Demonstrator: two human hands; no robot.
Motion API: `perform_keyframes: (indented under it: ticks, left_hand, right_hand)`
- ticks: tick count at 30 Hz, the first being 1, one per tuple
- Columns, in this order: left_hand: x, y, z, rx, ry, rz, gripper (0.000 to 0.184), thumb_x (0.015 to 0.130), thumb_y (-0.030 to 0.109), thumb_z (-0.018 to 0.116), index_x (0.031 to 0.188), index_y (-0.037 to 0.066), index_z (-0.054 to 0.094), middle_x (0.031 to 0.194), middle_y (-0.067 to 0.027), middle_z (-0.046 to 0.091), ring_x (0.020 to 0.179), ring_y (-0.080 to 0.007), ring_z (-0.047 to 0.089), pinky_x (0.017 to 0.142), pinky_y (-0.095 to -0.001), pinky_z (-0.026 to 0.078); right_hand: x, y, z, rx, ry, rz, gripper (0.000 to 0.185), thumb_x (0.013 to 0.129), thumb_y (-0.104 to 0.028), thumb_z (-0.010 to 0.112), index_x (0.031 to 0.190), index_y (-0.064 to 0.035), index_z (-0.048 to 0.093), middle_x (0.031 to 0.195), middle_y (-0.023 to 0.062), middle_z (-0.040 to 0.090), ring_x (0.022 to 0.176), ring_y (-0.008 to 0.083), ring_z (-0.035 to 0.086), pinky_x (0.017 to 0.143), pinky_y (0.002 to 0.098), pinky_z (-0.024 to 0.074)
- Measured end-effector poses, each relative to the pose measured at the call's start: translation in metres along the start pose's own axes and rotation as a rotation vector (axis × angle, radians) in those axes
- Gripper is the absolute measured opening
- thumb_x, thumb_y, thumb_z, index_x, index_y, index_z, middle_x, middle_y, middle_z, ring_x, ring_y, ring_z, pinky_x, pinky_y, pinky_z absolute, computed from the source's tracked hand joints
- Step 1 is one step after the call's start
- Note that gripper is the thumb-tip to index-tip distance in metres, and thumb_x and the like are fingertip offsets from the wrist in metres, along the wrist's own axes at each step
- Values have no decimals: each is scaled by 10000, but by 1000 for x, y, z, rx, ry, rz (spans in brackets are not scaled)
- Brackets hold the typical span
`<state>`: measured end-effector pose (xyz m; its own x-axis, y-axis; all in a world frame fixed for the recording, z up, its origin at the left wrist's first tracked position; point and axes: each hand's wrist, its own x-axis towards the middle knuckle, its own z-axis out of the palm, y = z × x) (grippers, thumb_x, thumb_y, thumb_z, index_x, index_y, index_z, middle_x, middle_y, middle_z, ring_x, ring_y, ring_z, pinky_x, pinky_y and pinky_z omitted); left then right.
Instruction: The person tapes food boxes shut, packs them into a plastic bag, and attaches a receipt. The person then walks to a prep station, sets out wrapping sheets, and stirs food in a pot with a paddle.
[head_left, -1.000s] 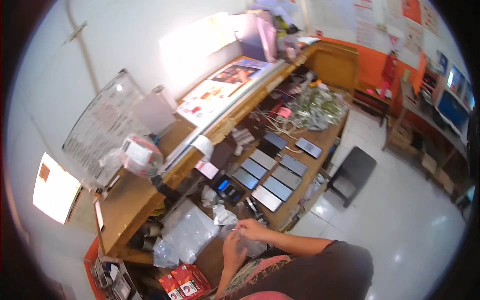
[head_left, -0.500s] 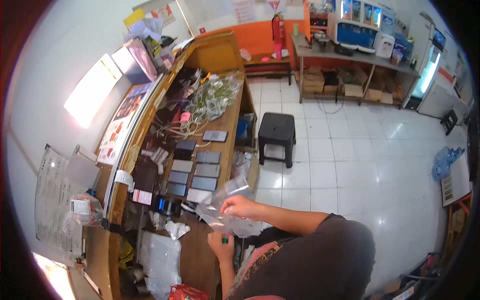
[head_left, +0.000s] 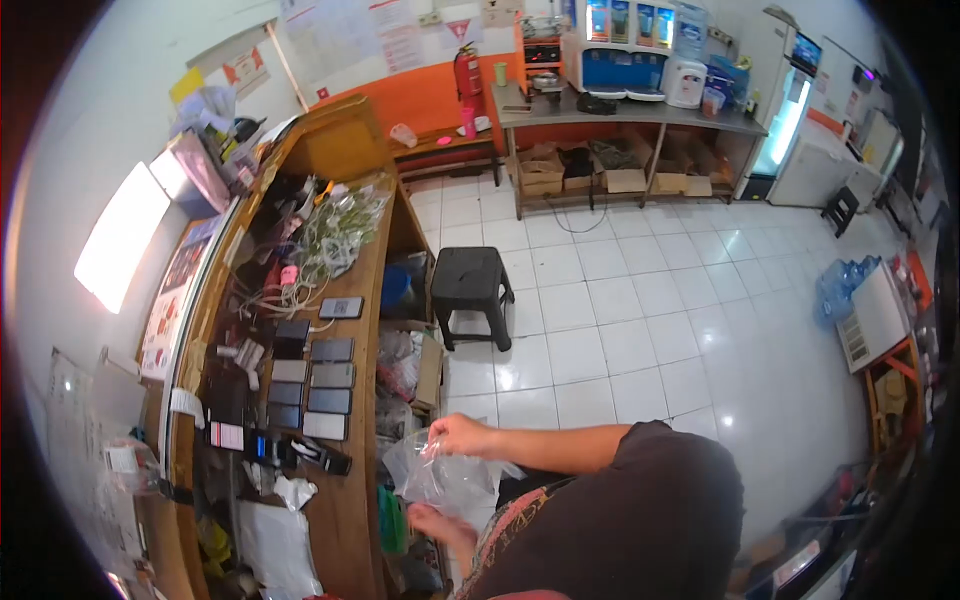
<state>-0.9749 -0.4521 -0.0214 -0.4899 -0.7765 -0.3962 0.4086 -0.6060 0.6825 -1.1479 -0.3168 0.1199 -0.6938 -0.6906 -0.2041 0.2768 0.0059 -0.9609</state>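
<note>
My right hand (head_left: 460, 437) is closed, pinching the upper edge of a clear plastic bag (head_left: 445, 480) that hangs below the fingers, beside the counter edge. Lower down, my left hand (head_left: 445, 530) is smeared by motion near the bag's lower end, so its grip cannot be made out. A green plastic item (head_left: 393, 520) is just left of its fingertips; whether they touch is unclear. Several phones (head_left: 330, 376) lie in rows on the wooden counter (head_left: 345, 520).
A black stool (head_left: 472, 285) stands on the tiled floor beyond the counter. Tangled cables and plastic (head_left: 335, 235) cover the counter's far end. White plastic sheets (head_left: 270, 550) lie at its near end. A metal table (head_left: 620, 116) with drink dispensers stands at the back.
The view has turned right, so the counter sits further left. My hands and the clear bag have shifted from over the counter to beside its edge. More of the green item shows.
</note>
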Motion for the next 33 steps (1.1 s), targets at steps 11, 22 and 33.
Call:
perform_keyframes:
  ticks: [11, 22, 33]
  left_hand:
    - [-24, -64, 152, 952, -638, 181, 251, 765, -13, 666, 748, 73, 431, 708, 37, 421, 666, -90, 421, 610, -242, 373]
    - [-124, -249, 331, 1180, -1110, 661, 252, 764, 12, 577, 594, -32, 397, 525, -113, 397, 560, -163, 308, 498, -378, 299]
    - [-178, -452, 401, 911, -948, -1000, 161, 918, 163, 489, 1022, 80, 579, 889, -23, 602, 680, -215, 578, 568, -341, 488]
  right_hand:
    - [-58, -7, -163, -310, 840, -366, 270, 770, -237, 770, 781, -38, 589, 765, 62, 548, 702, 188, 514, 654, 322, 437]
    - [-200, 25, -376, -534, 1600, -127, 330, 768, -192, 730, 602, -53, 481, 609, 166, 515, 574, 369, 502, 526, 451, 380]
    - [-391, 58, -431, 1064, 1781, -350, 91, 877, -87, 627, 910, -69, 544, 669, 33, 546, 568, 177, 545, 519, 348, 445]
